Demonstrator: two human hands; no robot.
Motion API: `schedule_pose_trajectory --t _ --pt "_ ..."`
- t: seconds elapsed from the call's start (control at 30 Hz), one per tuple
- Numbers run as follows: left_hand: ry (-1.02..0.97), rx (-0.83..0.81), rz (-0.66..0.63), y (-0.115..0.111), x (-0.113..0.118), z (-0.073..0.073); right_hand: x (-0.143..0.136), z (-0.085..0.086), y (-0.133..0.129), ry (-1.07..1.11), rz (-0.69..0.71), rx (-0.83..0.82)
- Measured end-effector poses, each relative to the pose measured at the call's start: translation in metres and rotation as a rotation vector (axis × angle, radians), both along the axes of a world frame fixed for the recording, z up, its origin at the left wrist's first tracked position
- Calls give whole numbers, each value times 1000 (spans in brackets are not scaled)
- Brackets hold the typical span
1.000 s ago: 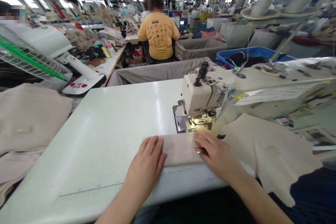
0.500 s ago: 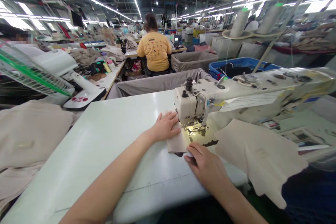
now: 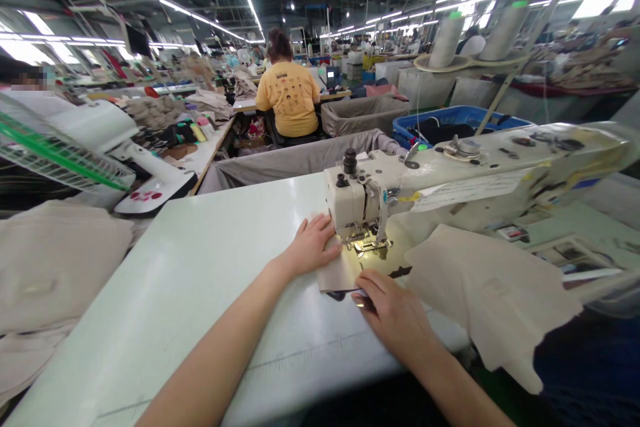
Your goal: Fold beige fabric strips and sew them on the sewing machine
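My left hand (image 3: 313,245) lies flat with fingers spread on a small beige fabric piece (image 3: 334,275), just left of the presser foot (image 3: 370,247) of a sewing machine (image 3: 350,197). My right hand (image 3: 393,303) is closed at the near right corner of that piece, thumb and fingers pinching its edge. A small shiny metallic thing (image 3: 358,300) shows under the right fingers; its kind cannot be made out. Something dark peeks out below the fabric's near edge. Right of the needle area, a larger beige fabric panel (image 3: 493,293) hangs over the table edge.
Beige fabric pieces (image 3: 55,260) are piled at the left beside a white fan (image 3: 100,133). Behind the pale tabletop (image 3: 215,240) stand a grey cloth-lined bin (image 3: 295,160) and a blue basket (image 3: 405,130). A person in a yellow shirt (image 3: 289,100) sits ahead; thread cones (image 3: 445,40) stand right.
The whole view has shifted slightly to the left. Both hands and the fabric keep nearly the same place at the machine; the metallic glint under my right fingers shows more plainly.
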State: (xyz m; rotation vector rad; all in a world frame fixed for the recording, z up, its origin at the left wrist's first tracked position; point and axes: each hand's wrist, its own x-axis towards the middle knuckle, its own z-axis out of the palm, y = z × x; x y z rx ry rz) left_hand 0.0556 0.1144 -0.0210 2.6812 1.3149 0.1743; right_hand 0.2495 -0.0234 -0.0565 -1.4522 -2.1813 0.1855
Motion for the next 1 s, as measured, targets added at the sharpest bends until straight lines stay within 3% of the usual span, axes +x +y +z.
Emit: schedule_pose_trajectory --t 0.3,0.4,0.5,0.6,0.67,0.77,0.87,1.0 --pt "11 45 -9 2 -2 -4 2 7 7 -21 29 -34" --pt "47 54 15 0 2 1 2 14 11 -40 22 -66" --pt "105 134 55 -17 9 10 2 16 11 -67 19 -83" --pt "99 146 -58 -49 13 12 2 14 5 -97 8 -86" --pt "59 102 -197 -70 12 8 3 12 2 -111 -1 -86" --pt "1 140 -302 -90 7 -1 3 11 -1 -117 3 -95" --pt "-38 174 -317 -90 4 -6 2 13 4 -115 10 -112" --pt "-51 145 -305 -71 5 -4 0 19 19 -128 -8 -127"
